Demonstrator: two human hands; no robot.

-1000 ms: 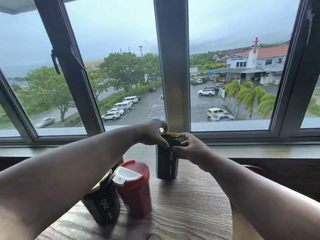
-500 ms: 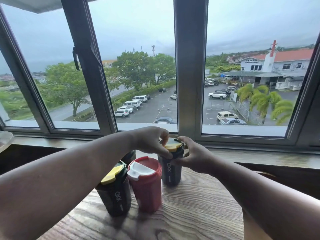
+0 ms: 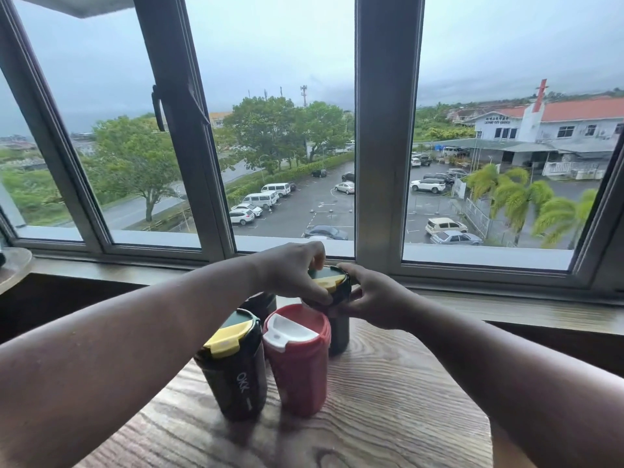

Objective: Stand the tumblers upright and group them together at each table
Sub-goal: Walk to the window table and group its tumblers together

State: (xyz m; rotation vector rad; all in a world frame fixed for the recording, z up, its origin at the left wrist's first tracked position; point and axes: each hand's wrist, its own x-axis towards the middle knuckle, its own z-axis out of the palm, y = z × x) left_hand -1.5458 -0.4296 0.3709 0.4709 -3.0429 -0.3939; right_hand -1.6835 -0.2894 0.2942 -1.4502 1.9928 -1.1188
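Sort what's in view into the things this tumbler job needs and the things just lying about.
Job:
- held green tumbler, both hands on it: left, right
- red tumbler
- near green tumbler
- dark tumbler behind
- wooden table

Not part:
- window frame
- sill

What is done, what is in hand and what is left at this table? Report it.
Done: the red tumbler and the near dark tumbler with the yellow flap stand upright, side by side on the wooden table.
In hand: the left hand and right hand both grip the lid of a third dark tumbler, upright just behind the red one.
Left: let go; a fourth dark shape behind the left arm is mostly hidden.
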